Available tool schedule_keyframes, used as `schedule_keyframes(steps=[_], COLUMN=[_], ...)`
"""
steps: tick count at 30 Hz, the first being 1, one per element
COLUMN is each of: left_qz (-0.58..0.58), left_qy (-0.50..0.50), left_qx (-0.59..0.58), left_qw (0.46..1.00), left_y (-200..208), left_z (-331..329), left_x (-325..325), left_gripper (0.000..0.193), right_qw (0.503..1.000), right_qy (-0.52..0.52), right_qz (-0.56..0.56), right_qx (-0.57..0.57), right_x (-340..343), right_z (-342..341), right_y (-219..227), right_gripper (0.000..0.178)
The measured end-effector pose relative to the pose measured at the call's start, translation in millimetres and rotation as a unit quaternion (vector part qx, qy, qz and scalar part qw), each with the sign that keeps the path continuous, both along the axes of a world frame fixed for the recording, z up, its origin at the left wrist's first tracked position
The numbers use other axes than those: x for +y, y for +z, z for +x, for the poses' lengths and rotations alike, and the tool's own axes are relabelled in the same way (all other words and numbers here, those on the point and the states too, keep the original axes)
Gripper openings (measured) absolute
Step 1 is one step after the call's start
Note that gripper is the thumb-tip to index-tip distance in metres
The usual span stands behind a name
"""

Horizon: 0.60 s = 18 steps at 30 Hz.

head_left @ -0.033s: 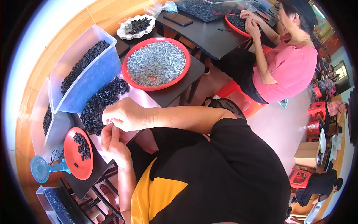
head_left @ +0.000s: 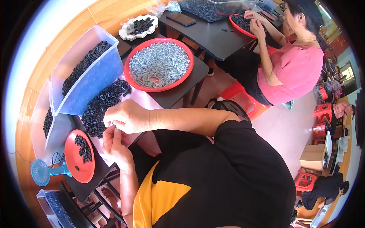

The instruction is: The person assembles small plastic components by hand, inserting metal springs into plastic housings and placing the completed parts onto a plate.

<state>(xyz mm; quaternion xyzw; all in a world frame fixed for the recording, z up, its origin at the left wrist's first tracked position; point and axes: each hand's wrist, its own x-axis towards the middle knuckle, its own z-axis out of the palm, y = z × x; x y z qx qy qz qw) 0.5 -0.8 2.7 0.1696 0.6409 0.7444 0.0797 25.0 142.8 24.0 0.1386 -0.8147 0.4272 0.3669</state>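
Note:
My right hand [head_left: 127, 116] and my left hand [head_left: 117, 146] meet fingertip to fingertip at the edge of a heap of small black parts [head_left: 100, 106]. Both are closed in a pinch. Whatever sits between the fingers is too small and too covered to make out; only a pale speck shows there. Beyond my right hand stands a red basin [head_left: 191, 72] full of small clear, shiny pieces. Close to my left hand lies a red plate [head_left: 85, 173] with some black parts on it.
Clear plastic bins [head_left: 81, 97] of black parts line the wall side. A small blue fan [head_left: 40, 172] stands by the red plate. White scalloped plates [head_left: 129, 36] hold black parts. At the adjoining table [head_left: 213, 38], with a phone [head_left: 181, 19], sits a person in pink [head_left: 289, 72].

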Motion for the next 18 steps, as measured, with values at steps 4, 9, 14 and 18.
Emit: schedule_keyframes(steps=[4, 9, 14, 18], left_qz=[-0.015, -0.014, -0.113, -0.061], left_qy=[-0.008, -0.019, 0.02, -0.023], left_qx=[0.01, 0.009, 0.087, 0.044], left_qw=[1.0, 1.0, 0.99, 0.997], left_y=[1, 0, 4, 6], left_z=[3, 1, 2, 3], left_x=[7, -1, 2, 2], left_gripper=[0.009, 0.009, 0.01, 0.011], right_qw=[1.0, 0.998, 0.996, 0.998], right_qy=[0.004, 0.005, 0.029, 0.018], right_qz=[-0.001, -0.011, -0.041, -0.036], right_qx=[0.017, 0.057, 0.077, 0.044], right_x=[10, 7, 10, 12], right_z=[1, 0, 2, 10], right_y=[-6, -9, -10, 2], right_gripper=[0.013, 0.015, 0.021, 0.022])
